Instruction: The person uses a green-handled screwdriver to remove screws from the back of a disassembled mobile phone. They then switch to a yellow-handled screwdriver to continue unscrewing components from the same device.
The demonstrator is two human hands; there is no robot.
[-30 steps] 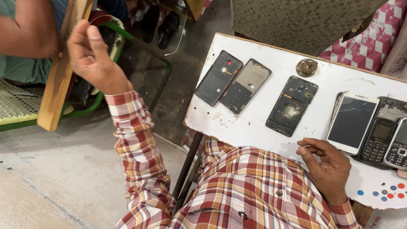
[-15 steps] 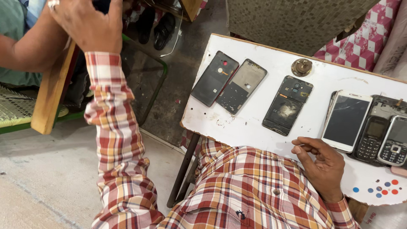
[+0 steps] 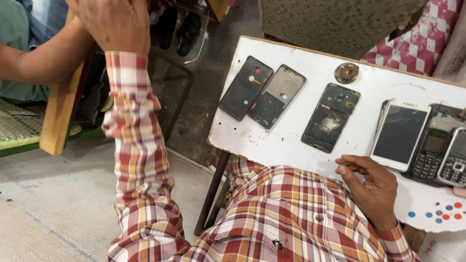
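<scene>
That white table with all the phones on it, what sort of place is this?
Probably a small phone repair stall. The white table holds opened phone bodies, a white smartphone and keypad phones. The right hand rests at its edge, apparently pinching something small.

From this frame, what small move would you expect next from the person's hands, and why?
Probably bringing the raised left hand back down to the white table. It is held far off to the side, near another person's forearm, and what it holds cannot be seen. The right hand rests at the table edge, fingers pinched, beside the white smartphone and opened phone back, where the work lies.
</scene>
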